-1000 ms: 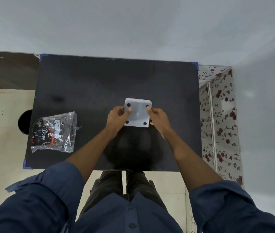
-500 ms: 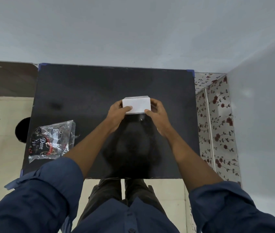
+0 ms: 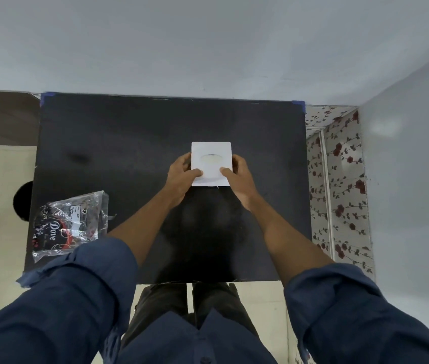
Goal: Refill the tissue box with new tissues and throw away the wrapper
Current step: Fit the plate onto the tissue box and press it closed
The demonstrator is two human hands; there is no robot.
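A white square tissue box (image 3: 211,151) sits at the middle of the black table (image 3: 119,143), its top face with a round opening turned up. My left hand (image 3: 181,177) grips its left side with the thumb on the top face. My right hand (image 3: 237,177) grips the right side the same way. A crumpled clear plastic wrapper (image 3: 69,224) printed "Dove" lies flat near the table's front left corner, apart from both hands.
A flower-patterned panel (image 3: 339,185) stands just right of the table. Grey walls close in behind and to the right. A round dark object (image 3: 23,200) shows on the pale floor past the table's left edge. My legs stand at the table's front edge.
The box was bottom-up with four dark feet showing; both hands have turned it over, so its opening now faces up. The wrapper has not moved.
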